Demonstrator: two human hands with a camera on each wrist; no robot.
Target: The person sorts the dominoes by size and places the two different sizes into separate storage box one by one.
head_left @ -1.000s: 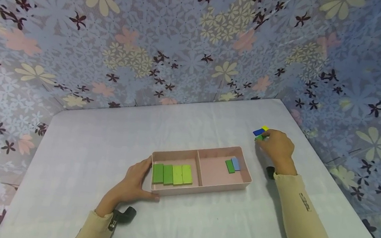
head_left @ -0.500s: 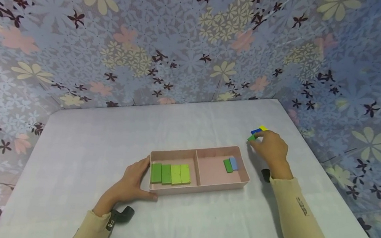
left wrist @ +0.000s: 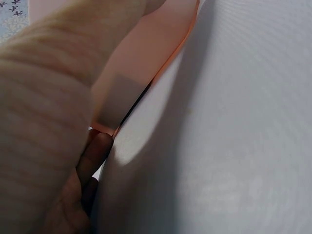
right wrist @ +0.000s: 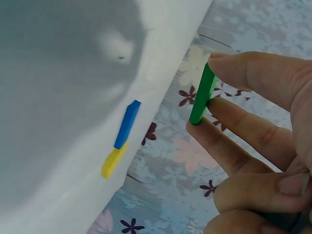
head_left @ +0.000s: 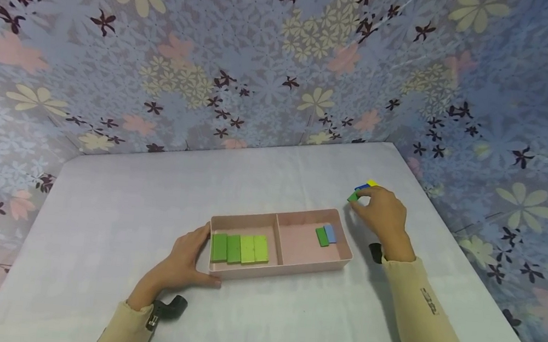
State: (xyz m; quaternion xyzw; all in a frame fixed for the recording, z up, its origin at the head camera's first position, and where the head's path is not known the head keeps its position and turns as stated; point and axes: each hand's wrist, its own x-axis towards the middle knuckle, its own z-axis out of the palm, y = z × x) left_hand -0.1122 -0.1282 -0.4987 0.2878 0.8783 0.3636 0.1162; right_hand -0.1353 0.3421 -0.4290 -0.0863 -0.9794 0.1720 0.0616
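My right hand [head_left: 382, 214] pinches a small flat green block [head_left: 353, 196] by its ends, between thumb and fingertips. In the right wrist view the same green block [right wrist: 203, 95] stands apart from a blue block [right wrist: 127, 125] and a yellow block [right wrist: 114, 161] on the table. My left hand [head_left: 181, 261] holds the left end of a pink two-compartment box [head_left: 276, 270], thumb along the front wall and fingers at the left side. Several green and lime blocks [head_left: 240, 248] line its left compartment. A smaller green block [head_left: 322, 237] and a light-blue block [head_left: 329, 233] lie in the right compartment.
A white cloth covers the table [head_left: 153, 192]. Its right edge runs close beyond the right hand. Flower-patterned fabric [head_left: 244, 69] rises behind the table and at the right. A divider [head_left: 279, 239] separates the box's two compartments.
The right hand has drawn the green block a little away from the blue and yellow blocks, toward the box. The left hand keeps its place on the box. The whole view has shifted slightly.
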